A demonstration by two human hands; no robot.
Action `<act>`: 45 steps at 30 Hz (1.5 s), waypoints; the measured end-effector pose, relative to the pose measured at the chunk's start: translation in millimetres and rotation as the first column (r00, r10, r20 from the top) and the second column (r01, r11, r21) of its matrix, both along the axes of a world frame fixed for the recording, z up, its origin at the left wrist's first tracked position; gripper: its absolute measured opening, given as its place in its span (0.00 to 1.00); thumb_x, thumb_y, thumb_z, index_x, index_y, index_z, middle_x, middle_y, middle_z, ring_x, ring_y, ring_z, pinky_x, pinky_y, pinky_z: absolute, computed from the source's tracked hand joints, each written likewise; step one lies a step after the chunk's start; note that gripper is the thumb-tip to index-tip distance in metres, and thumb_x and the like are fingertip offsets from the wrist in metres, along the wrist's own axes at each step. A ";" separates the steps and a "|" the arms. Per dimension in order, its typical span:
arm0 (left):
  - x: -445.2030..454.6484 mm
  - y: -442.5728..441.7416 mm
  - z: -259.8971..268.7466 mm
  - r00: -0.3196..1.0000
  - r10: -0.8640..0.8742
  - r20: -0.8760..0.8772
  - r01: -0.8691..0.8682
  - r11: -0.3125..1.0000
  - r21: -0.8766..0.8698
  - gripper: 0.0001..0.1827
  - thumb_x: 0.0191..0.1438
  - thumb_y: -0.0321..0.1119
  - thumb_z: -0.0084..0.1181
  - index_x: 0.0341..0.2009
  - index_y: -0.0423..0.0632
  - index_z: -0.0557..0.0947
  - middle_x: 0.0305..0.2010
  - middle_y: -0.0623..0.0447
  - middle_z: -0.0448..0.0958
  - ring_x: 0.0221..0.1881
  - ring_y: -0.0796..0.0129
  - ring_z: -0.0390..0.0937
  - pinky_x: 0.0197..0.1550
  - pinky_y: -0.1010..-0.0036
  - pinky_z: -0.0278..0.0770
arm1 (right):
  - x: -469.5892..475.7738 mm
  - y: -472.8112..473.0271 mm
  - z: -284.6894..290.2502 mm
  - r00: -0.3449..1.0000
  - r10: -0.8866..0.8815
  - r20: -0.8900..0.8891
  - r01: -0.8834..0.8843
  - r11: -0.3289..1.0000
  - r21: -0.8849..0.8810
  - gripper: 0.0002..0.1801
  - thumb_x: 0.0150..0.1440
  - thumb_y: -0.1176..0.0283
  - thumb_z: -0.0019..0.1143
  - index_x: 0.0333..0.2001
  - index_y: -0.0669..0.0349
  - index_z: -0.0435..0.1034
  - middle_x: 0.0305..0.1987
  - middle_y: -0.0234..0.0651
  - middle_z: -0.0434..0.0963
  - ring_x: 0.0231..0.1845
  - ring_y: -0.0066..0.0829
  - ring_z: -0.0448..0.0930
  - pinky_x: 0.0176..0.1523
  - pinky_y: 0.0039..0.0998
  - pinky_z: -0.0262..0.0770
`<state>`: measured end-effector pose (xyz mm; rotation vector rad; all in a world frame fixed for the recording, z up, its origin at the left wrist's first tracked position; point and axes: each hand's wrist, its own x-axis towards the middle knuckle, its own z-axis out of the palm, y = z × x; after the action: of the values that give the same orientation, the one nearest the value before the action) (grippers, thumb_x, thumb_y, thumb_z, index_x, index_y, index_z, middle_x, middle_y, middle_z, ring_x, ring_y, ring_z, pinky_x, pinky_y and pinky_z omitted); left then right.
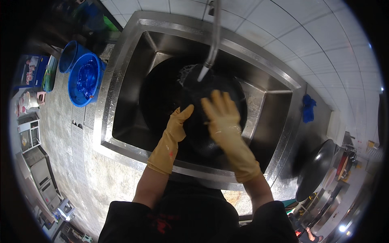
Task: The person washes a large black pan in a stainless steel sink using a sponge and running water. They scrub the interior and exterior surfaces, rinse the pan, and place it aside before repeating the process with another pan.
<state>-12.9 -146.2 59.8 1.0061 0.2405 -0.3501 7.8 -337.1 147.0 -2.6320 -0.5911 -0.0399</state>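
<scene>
Both hands wear long tan rubber gloves. Under a metal faucet (213, 45) a large black wok (161, 88) lies in a stainless steel sink (127, 106), with water running or splashing near its upper part. A second dark round pan (225, 85) seems to overlap it, though the dark surfaces are hard to separate. My left hand (179, 123) grips the near part of this dark pan, thumb up, its other fingers hidden. Fingers spread, my right hand (223, 112) lies over or against the pan's surface, slightly blurred, with nothing visible in it.
Two blue buckets (98, 82) stand on the floor left of the sink, the nearer one holding liquid. A blue cloth (308, 108) lies on the right ledge. Another black wok (316, 170) leans at the right. A white tiled wall (291, 33) rises behind. Part of a person (310, 235) shows at lower right.
</scene>
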 end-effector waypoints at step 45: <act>12.7 44.8 -61.9 0.822 -0.170 -0.543 0.183 0.983 -0.031 0.22 0.65 0.46 0.68 0.53 0.40 0.84 0.46 0.48 0.87 0.46 0.64 0.85 0.47 0.73 0.81 | 190.3 35.6 -99.6 0.860 0.157 -0.485 -0.222 0.972 -0.079 0.20 0.60 0.60 0.66 0.57 0.44 0.83 0.73 0.47 0.76 0.71 0.51 0.77 0.71 0.44 0.76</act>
<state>-0.2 -101.4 -2.1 0.9342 0.6721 -0.8096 198.1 -301.4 47.4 -2.5481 -0.6881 0.7124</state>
